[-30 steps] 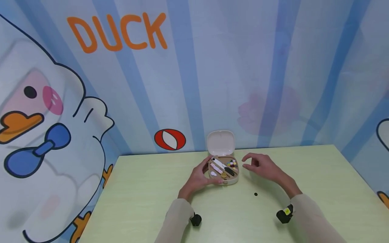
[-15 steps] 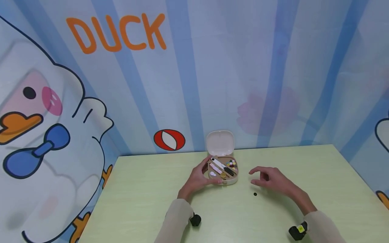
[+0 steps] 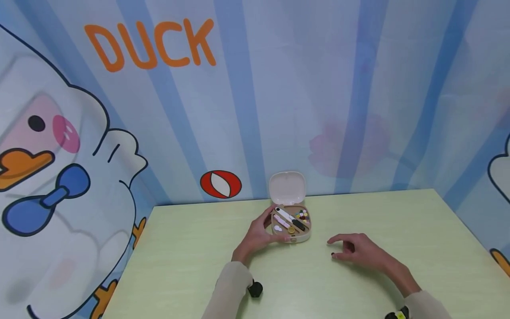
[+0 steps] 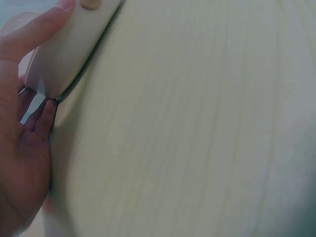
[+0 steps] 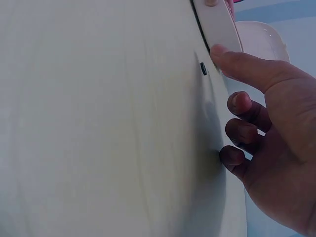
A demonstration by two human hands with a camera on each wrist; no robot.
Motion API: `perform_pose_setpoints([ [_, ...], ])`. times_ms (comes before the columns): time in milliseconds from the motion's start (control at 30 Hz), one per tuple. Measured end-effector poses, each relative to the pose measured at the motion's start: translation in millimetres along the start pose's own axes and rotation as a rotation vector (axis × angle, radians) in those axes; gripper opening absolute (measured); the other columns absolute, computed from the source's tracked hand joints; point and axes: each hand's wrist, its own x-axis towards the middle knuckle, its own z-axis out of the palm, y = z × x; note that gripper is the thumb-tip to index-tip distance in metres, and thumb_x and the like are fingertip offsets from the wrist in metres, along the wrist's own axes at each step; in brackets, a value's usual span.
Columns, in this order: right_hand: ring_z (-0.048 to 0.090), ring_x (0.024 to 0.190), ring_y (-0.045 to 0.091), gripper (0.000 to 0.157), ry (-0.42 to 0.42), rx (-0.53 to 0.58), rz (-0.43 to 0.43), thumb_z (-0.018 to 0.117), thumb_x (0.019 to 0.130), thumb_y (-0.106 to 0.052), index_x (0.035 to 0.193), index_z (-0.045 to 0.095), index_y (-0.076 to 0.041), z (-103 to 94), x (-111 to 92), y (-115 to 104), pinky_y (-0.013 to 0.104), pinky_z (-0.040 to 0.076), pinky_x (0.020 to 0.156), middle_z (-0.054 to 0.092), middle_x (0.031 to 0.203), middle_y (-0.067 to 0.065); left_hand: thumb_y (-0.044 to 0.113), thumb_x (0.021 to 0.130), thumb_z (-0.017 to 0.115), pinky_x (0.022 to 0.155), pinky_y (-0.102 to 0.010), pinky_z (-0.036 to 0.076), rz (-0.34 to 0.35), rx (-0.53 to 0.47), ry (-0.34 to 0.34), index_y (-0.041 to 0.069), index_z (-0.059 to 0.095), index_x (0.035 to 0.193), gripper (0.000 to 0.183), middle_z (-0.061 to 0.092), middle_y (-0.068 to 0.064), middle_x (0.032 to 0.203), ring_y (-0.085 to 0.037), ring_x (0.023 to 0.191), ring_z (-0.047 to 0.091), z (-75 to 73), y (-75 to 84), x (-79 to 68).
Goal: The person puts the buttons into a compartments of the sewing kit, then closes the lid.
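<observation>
A small sewing kit box (image 3: 301, 238) stands at the back of the table, its white lid (image 3: 287, 188) raised. My left hand (image 3: 255, 238) grips the box from its left side, thumb along the front wall and fingers around behind; in the left wrist view the box's wall (image 4: 69, 54) lies between thumb and fingers. A small black button (image 5: 203, 68) lies on the table right by my right thumb tip. My right hand (image 3: 360, 251) hovers close over the table, thumb and index finger apart with nothing between them, the other fingers loosely bent.
Inside the box lie a white-and-black tool (image 3: 290, 218), a pink-and-white stick (image 3: 281, 221), a gold round piece (image 3: 291, 230) and several coloured beads or buttons (image 3: 303, 215). Behind the pale table (image 3: 191, 257) hangs a printed duck curtain (image 3: 275, 88).
My right hand has moved away from the box, toward me and slightly right, down to the black button. My left hand keeps its hold on the box.
</observation>
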Motion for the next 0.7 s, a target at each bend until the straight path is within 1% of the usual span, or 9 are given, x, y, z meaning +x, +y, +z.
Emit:
perform_pose_setpoints([
  [200,0.043,0.062,0.001,0.032,0.002,-0.002,0.002,0.081,0.092,-0.022,0.121,0.074,-0.009,4.1,-3.8,2.9,0.021,0.039,0.055,0.050,0.069,-0.010,0.035,0.075,0.096,0.119,-0.042,0.038,0.003,0.012,0.000,0.032,0.033,0.163,0.108,0.042,0.002,0.162,-0.024,0.146,0.043,0.4,-1.2,-0.2],
  [367,0.042,0.061,0.000,0.022,0.007,-0.009,-0.024,0.080,0.094,-0.020,0.113,0.077,-0.012,6.5,-5.2,5.6,0.021,0.039,0.055,0.051,0.069,-0.012,0.036,0.074,0.096,0.119,-0.041,0.038,0.006,0.012,0.001,0.032,0.033,0.163,0.109,0.042,0.003,0.162,-0.023,0.146,0.043,-0.1,-2.2,0.2],
  [700,0.044,0.063,0.000,0.012,0.009,0.003,-0.043,0.078,0.094,-0.015,0.106,0.079,-0.014,7.9,-4.6,2.1,0.021,0.041,0.056,0.058,0.072,-0.010,0.030,0.076,0.096,0.120,-0.043,0.038,0.021,-0.006,0.000,0.030,0.035,0.163,0.106,0.043,0.001,0.161,-0.024,0.145,0.044,0.8,-2.5,0.4],
])
